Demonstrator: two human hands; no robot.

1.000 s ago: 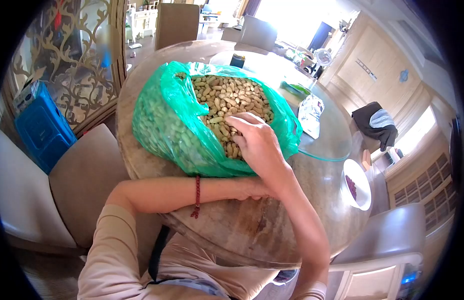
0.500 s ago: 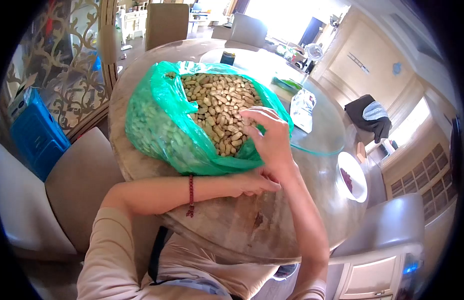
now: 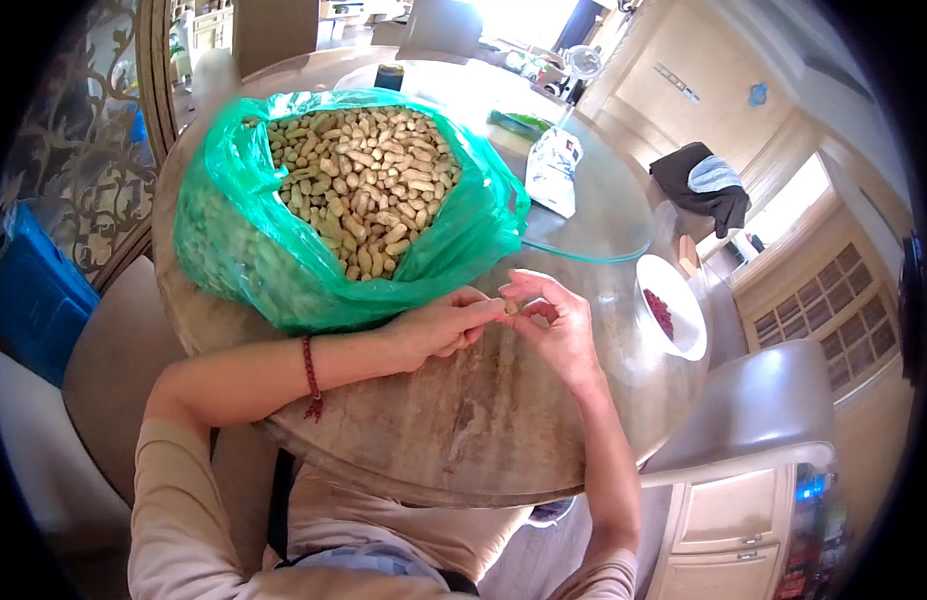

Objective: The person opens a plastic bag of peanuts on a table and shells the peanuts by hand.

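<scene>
Head view showed the left hand [image 3: 446, 325] and right hand [image 3: 561, 330] at the middle of the frame, fingertips pinched nearly closed on one small peanut [image 3: 511, 307]. Upper left of them, more peanuts [image 3: 369, 180] filled a green bag [image 3: 284, 270] on the round table [image 3: 464, 420].

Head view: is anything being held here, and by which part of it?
What looks like a peanut, between the fingers of the left hand and those of the right hand. It is too small to tell which part each hand grips.
</scene>
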